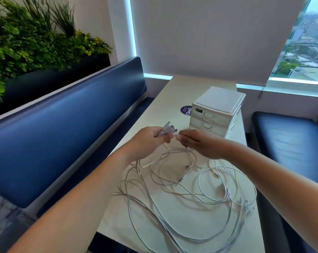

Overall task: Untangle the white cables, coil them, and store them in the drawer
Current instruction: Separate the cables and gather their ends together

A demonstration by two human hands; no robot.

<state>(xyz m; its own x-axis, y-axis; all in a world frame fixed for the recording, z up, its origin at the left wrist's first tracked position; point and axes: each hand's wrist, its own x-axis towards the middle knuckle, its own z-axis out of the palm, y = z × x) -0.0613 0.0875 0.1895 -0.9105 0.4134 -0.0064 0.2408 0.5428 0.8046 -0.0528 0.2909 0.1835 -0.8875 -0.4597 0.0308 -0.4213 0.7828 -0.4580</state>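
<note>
At the bottom left corner a grey patch was too blurred to identify. The left hand (149,137) covered the stretch of the white cables (172,189) that it gripped. Only their plug ends (170,127) stuck out past the fist, fanned apart and held above the table (172,92). Just right of them, the right hand (196,144) had its fingers curled, with thumb and forefinger drawn together. Whether they pinched a strand could not be told (the tips were blurred). That hand also hid part of the lowest drawer of the small white drawer unit (218,110) behind it. Nearer the camera, several loops ran off the bottom edge of the view.

The cables were thin and white, some greyish. They were heaped in loose overlapping loops across the pale tabletop below both forearms, and a few strands rose to the left fist. Loose connectors lay among the loops, a pair near the middle and a cluster at the heap's right edge.

A round purple sticker (185,110) lay on the table just left of the drawer unit, its right side hidden by the unit. Its white letters read "ClavG". A small black label (198,110) sat at the unit's top front corner, too small to read surely. The drawers that showed were closed.
</note>
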